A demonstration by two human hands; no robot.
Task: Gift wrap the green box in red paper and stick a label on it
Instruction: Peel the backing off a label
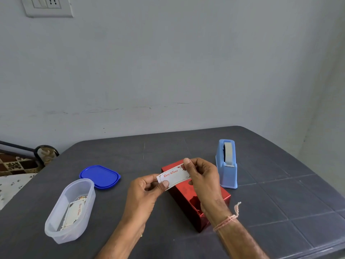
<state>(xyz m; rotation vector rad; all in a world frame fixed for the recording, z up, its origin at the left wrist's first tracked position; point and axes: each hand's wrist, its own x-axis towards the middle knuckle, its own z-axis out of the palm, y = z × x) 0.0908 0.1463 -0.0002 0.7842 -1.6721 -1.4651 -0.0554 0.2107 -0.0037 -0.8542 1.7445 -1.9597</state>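
The box [188, 199] lies on the dark grey table [280, 202], fully covered in shiny red paper; no green shows. Above its far end I hold a white "Best Wishes" label [174, 176] with red print. My left hand [149, 187] pinches the label's left end between thumb and fingers. My right hand [201, 176] pinches its right end and hides part of the box's top. The label is tilted, and I cannot tell whether it touches the box.
A clear plastic tub [71, 210] with more labels inside stands at the left, its blue lid [100, 176] lying behind it. A light blue tape dispenser [226, 165] stands right of the box. The wall is close behind the table.
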